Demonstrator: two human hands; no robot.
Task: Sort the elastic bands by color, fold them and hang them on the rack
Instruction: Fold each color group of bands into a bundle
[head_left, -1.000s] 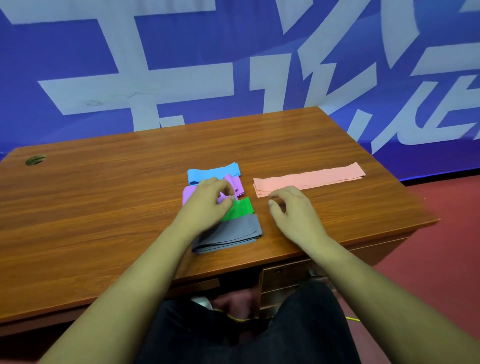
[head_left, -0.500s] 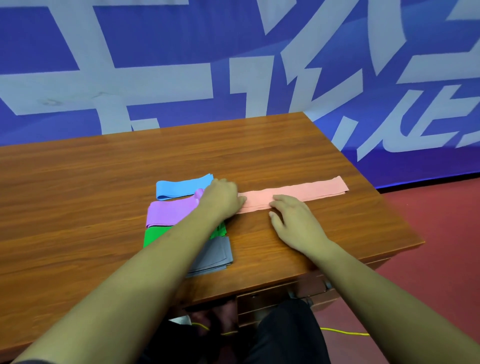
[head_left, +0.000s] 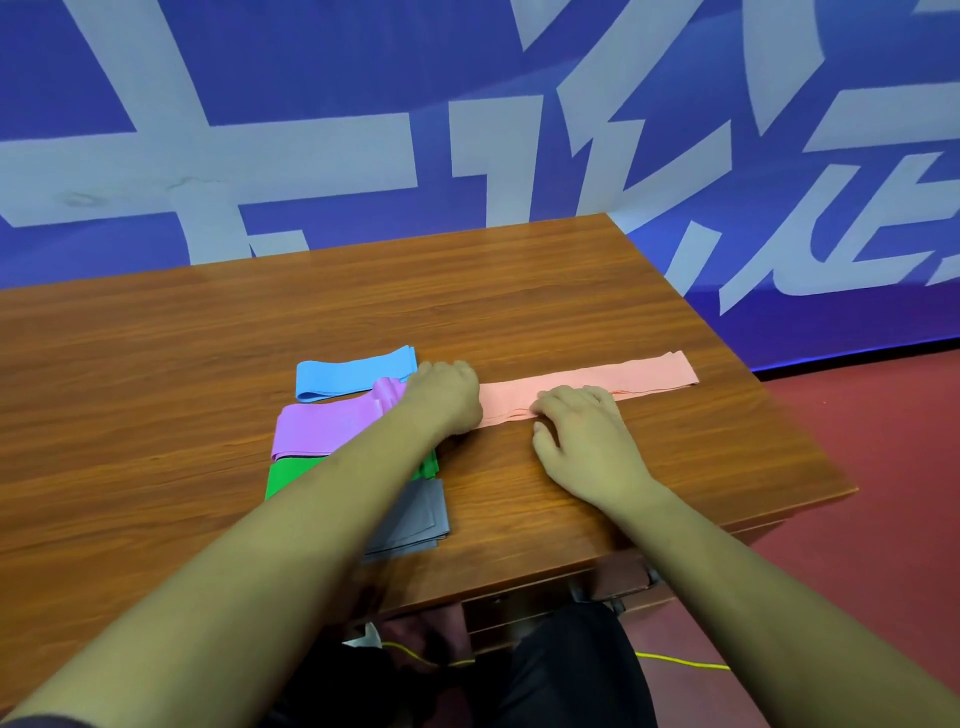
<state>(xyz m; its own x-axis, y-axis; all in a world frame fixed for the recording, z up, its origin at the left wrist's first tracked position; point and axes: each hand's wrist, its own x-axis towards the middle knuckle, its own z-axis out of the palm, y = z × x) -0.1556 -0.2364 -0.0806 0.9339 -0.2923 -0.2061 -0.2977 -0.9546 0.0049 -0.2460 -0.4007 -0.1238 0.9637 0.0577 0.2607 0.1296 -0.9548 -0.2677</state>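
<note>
A long pink band (head_left: 613, 378) lies flat across the wooden desk (head_left: 156, 374), running right. My left hand (head_left: 447, 392) is curled over its left end, fingers closed on that end. My right hand (head_left: 584, 434) rests on the band's near edge, fingers spread and pressing down. To the left sit folded bands in a row toward me: blue (head_left: 353, 371), purple (head_left: 327, 423), green (head_left: 291, 475) and grey (head_left: 415, 519). My left forearm covers part of the green and grey bands. No rack is in view.
A blue wall banner (head_left: 311, 78) with large white lettering stands right behind the desk. The desk's right edge drops to a red floor (head_left: 883, 467). Drawers and a yellow cable (head_left: 675, 661) show below the desk's front edge, by my dark-clothed legs.
My left hand left the folded stack and closed on the pink band's left end. My right hand moved up onto the band. The camera swung right and closer.
</note>
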